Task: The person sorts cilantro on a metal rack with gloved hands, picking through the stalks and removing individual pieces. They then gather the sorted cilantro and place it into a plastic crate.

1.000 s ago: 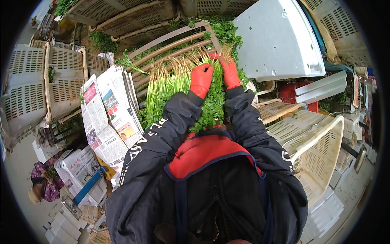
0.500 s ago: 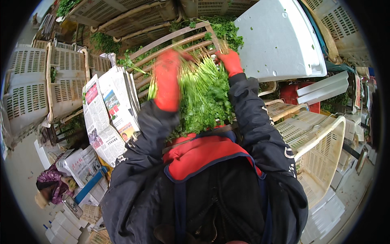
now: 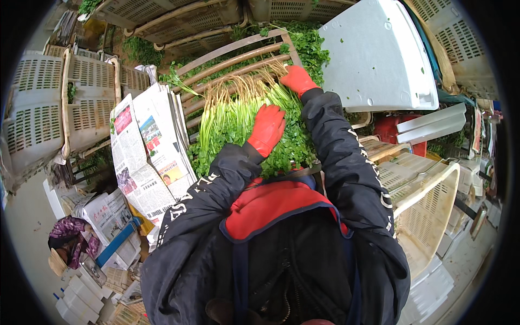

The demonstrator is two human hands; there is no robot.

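Note:
Long-stemmed leafy greens [image 3: 222, 122], resembling celery or coriander, lie side by side on a slatted wooden rack [image 3: 233, 69]. Their brown roots point away from me and their leaves toward me. Both my hands wear red rubber gloves. My left hand [image 3: 267, 129] lies on top of the stems and leaves, fingers stretched out with slight gaps between them. At the far right end of the row, my right hand [image 3: 299, 81] has its fingers closed at the roots of some stems; its fingertips are partly hidden.
Stacked newspapers [image 3: 143, 143] lie left of the rack. A white foam box lid [image 3: 374, 59] is at the far right. Slotted plastic crates [image 3: 38, 103] stand at the left, with another crate [image 3: 422, 216] at the right. A person in purple patterned clothing [image 3: 81, 238] is at the lower left.
My left hand has come from the root ends back toward me and right, onto the leafy part. The right hand has shifted slightly left, staying at the roots.

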